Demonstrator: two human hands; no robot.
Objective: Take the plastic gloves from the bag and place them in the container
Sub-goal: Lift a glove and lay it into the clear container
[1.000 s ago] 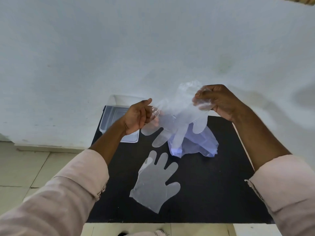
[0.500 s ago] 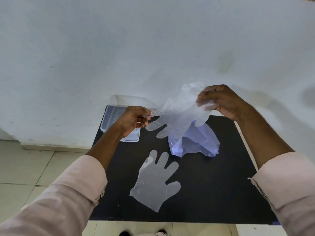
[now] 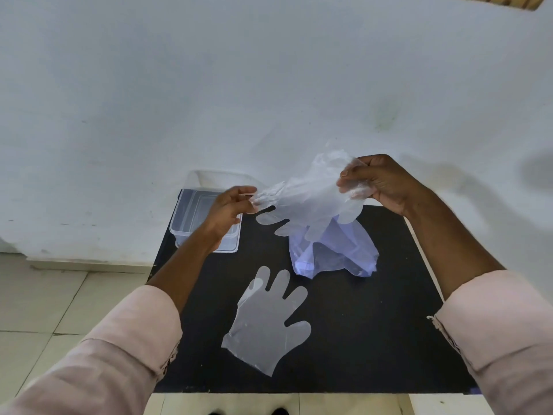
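A bunch of clear plastic gloves (image 3: 311,199) hangs in the air between my hands, above the table. My left hand (image 3: 230,209) pinches the left end of the bunch with thumb and fingertips. My right hand (image 3: 378,182) grips the crumpled right end higher up. Glove fingers dangle below. Under them lies the clear bluish plastic bag (image 3: 335,256), crumpled on the black table (image 3: 374,339). One single clear glove (image 3: 267,320) lies flat on the table, fingers pointing away from me. The clear plastic container (image 3: 191,218) stands at the table's back left corner, partly behind my left hand.
A white wall rises right behind the table. Pale floor tiles (image 3: 45,298) show to the left and in front of the table. My pink sleeves (image 3: 125,351) fill the lower corners.
My left hand has shifted left and lowered a little, pulling its end of the gloves away from my right hand. The bunch is stretched wider. The flat glove and bag have not moved.
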